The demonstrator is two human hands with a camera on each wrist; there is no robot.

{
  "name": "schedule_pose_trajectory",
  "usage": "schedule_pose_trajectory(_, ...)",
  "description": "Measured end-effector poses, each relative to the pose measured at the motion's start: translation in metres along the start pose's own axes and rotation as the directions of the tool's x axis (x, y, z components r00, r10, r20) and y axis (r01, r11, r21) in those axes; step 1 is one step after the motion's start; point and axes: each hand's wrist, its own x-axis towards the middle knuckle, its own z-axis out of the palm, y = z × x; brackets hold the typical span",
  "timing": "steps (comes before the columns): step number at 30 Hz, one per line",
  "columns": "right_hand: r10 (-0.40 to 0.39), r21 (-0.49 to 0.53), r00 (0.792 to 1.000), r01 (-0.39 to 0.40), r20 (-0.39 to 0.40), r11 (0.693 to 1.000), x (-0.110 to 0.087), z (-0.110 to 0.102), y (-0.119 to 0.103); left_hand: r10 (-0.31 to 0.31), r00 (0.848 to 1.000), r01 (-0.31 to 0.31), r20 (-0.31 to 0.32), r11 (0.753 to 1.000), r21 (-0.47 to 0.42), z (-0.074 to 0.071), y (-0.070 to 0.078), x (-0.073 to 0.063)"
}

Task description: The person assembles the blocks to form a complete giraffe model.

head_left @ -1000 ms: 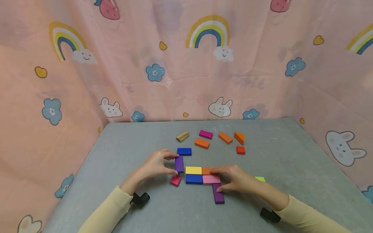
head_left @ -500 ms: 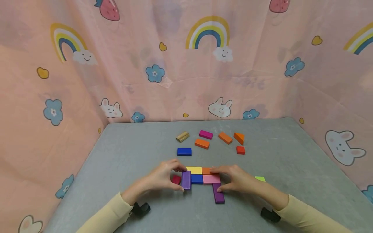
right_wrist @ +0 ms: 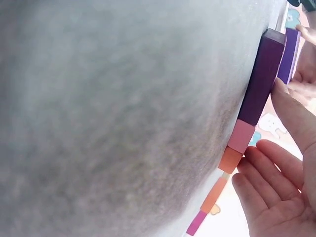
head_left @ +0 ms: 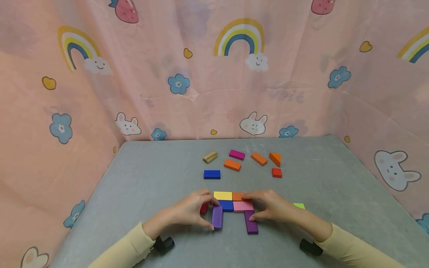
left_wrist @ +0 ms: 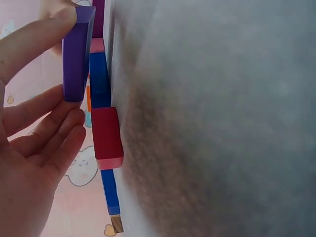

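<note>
My left hand point(head_left: 191, 209) pinches a light purple block point(head_left: 217, 218) between thumb and fingertips. The left wrist view shows this block held off the tabletop. It hangs at the near left end of a flat group: a yellow block point(head_left: 222, 195), a blue block point(head_left: 227, 206), an orange block point(head_left: 237, 196) and a pink block point(head_left: 242, 206). My right hand point(head_left: 273, 206) has its thumb resting on a dark purple block point(head_left: 252, 226), which extends towards me from the pink one. Its fingertips touch the orange block. Partly behind my left hand lies a red block point(left_wrist: 107, 136).
Behind the group lie another blue block point(head_left: 212, 174), a wood-coloured block point(head_left: 210, 157), a magenta block point(head_left: 237, 155), two orange blocks, an orange triangle point(head_left: 275, 159) and a small red block point(head_left: 276, 172). A lime block point(head_left: 299, 206) is partly behind the right forearm.
My left hand has carried the light purple block from beside the far blue block towards me and slightly right, to the group's near left end. The right hand has stayed in place.
</note>
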Motion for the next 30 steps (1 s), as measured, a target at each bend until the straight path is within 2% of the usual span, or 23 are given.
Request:
schedule_pose_trajectory(13, -0.005, -0.005, 1.000, 0.005, -0.005, 1.000, 0.0000, 0.0004, 0.0001, 0.032, 0.999, -0.033, 0.029, 0.999, 0.035, 0.0001, 0.0009, -0.0008)
schedule_pose_trajectory(22, 0.018, 0.003, 1.000, -0.018, 0.005, 1.000, 0.0002, 0.0003, -0.0006, 0.057, 0.998, -0.058, 0.014, 0.996, 0.067, 0.0011, 0.0015, -0.0030)
schedule_pose_trajectory(30, 0.016, 0.005, 1.000, -0.016, 0.009, 1.000, 0.0006, 0.0006, -0.0002, 0.037, 0.999, -0.038, 0.009, 0.994, 0.101, 0.0012, -0.0029, -0.0059)
